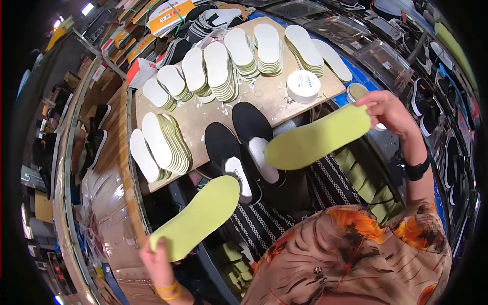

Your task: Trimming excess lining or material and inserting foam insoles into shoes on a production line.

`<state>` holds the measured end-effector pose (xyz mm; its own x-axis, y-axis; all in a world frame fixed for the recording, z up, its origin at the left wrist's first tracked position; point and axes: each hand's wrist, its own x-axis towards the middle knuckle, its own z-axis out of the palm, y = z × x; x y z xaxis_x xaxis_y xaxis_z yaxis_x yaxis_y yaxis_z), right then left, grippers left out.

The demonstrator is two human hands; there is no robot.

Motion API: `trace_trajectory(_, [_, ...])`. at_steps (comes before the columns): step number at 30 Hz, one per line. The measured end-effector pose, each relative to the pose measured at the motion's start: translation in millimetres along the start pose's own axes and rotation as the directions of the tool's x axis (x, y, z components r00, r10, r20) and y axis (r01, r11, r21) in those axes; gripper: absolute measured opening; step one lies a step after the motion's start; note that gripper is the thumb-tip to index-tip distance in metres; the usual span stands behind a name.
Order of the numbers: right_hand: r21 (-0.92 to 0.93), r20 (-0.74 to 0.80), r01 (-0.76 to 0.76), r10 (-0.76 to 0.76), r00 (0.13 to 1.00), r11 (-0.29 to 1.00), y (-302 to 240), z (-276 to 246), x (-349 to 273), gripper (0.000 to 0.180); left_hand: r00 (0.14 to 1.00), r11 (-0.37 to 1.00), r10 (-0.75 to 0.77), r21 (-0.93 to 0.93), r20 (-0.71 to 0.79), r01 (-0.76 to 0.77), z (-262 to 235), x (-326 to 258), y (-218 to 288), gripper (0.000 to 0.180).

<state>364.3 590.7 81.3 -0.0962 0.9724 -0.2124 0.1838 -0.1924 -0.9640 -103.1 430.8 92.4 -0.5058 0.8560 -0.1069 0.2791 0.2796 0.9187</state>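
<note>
My left hand (158, 262) is closed on the heel end of a yellow-green insole (201, 218), thumb on its face. Up at the right, my right hand (389, 113) pinches the end of a second yellow-green insole (320, 137). Between the two insoles a pair of black slip-on shoes lies at the board's near edge, a left shoe (221, 140) and a right shoe (251, 122), toes pointing away from me. White shows inside both openings. The insoles' near ends overlap the shoes in the view; whether they touch I cannot tell.
Several stacks of white-topped insoles (218, 63) line the far side of the wooden board (264, 96), with more stacks (162, 145) at its left. A round white container (303, 85) stands at the right. Racks of black shoes (422, 99) are beyond, and yellow-green pieces (378, 195) sit below.
</note>
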Motion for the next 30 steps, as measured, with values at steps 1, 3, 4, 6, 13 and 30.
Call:
trace_trajectory(1, [-0.103,0.013,0.036,-0.035,0.999,0.994,-7,14,-3,0.025,1.0,0.996,0.011,0.083,0.021,-0.013,9,-10,-2,0.018])
trace_trajectory(3, [-0.209,0.11,0.153,-0.133,0.985,0.966,-19,43,-18,0.025,0.919,0.757,0.367,0.528,0.144,-0.385,27,-29,0,0.019])
trace_trajectory(4, [-0.181,0.163,0.235,-0.207,0.965,0.955,-23,58,-25,0.024,0.925,0.778,0.336,0.501,0.178,-0.379,33,-37,4,0.018])
trace_trajectory(6, [-0.277,0.204,0.276,-0.224,0.953,0.92,-37,71,-39,0.024,0.887,0.731,0.414,0.505,0.206,-0.459,37,-49,20,0.017])
trace_trajectory(13, [-0.361,-0.13,0.524,-0.598,0.791,0.771,-65,25,-26,0.024,0.763,0.728,0.643,0.365,-0.069,-0.58,62,-14,70,0.02])
trace_trajectory(30, [-0.849,0.467,0.525,-0.546,0.696,-0.057,15,95,287,0.01,0.488,0.174,0.667,0.519,0.563,-0.837,380,271,72,0.023])
